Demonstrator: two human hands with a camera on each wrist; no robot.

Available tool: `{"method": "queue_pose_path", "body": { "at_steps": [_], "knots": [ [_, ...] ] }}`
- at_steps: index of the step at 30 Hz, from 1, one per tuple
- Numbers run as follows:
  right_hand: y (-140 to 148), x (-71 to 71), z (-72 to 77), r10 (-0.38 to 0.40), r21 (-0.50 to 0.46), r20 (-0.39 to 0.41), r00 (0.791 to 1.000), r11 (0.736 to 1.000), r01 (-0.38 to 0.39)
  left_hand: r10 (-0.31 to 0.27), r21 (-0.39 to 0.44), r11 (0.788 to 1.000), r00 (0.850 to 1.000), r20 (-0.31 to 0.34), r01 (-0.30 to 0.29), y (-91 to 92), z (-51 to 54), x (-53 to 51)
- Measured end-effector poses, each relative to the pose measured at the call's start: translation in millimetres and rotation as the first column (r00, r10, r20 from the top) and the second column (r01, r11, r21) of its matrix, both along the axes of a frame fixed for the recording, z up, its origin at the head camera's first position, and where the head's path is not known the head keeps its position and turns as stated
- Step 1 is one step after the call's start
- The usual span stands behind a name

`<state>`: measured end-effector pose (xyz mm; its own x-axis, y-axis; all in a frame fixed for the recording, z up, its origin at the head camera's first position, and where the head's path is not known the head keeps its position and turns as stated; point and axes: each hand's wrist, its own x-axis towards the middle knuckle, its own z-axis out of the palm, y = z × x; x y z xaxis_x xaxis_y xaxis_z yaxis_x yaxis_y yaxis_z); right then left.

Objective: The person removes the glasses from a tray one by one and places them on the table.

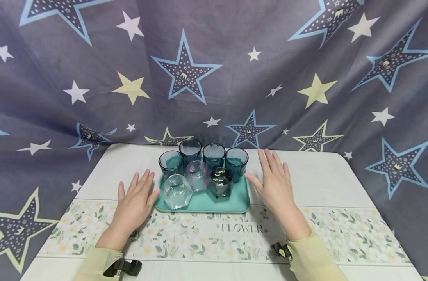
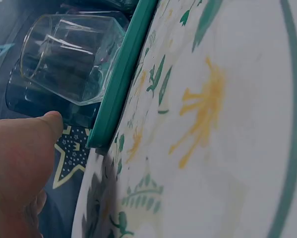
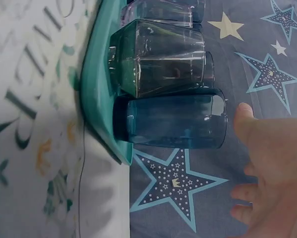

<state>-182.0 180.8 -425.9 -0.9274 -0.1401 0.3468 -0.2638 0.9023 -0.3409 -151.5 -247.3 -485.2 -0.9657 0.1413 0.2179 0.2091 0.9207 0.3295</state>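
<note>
Yellowish sleeves [image 1: 96, 265] lie nearest, and beyond them my left hand [image 1: 134, 205] and right hand [image 1: 275, 189], both outstretched and empty, flank the teal tray [image 1: 205, 206], whose crowded blue and clear tumblers [image 1: 172, 167] could clash or topple if I jolted or tilted it.
</note>
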Motion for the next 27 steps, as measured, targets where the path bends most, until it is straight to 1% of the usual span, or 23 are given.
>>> {"method": "queue_pose_path", "body": {
  "at_steps": [6, 12, 17, 27],
  "knots": [
    [-7.3, -9.1, 2.4, 0.016, -0.060, 0.010, 1.000, 0.998, -0.015, 0.012, 0.034, 0.999, 0.999, 0.031, -0.013, -1.9, -8.3, -2.2],
    [-13.6, -17.2, 4.7, 0.034, -0.125, 0.036, 0.999, 0.992, -0.029, 0.018, 0.066, 0.998, 0.999, 0.046, -0.021, -1.3, -11.6, -3.1],
    [-18.9, -24.1, 2.5, 0.063, -0.179, 0.059, 0.996, 0.982, -0.052, 0.013, 0.085, 0.996, 0.998, 0.061, -0.019, -2.5, -16.5, -3.1],
    [-24.8, -33.7, 2.2, 0.119, -0.245, 0.097, 0.988, 0.965, -0.093, -0.012, 0.095, 0.995, 0.995, 0.102, 0.002, -5.5, -26.5, -5.4]
  ]
}}
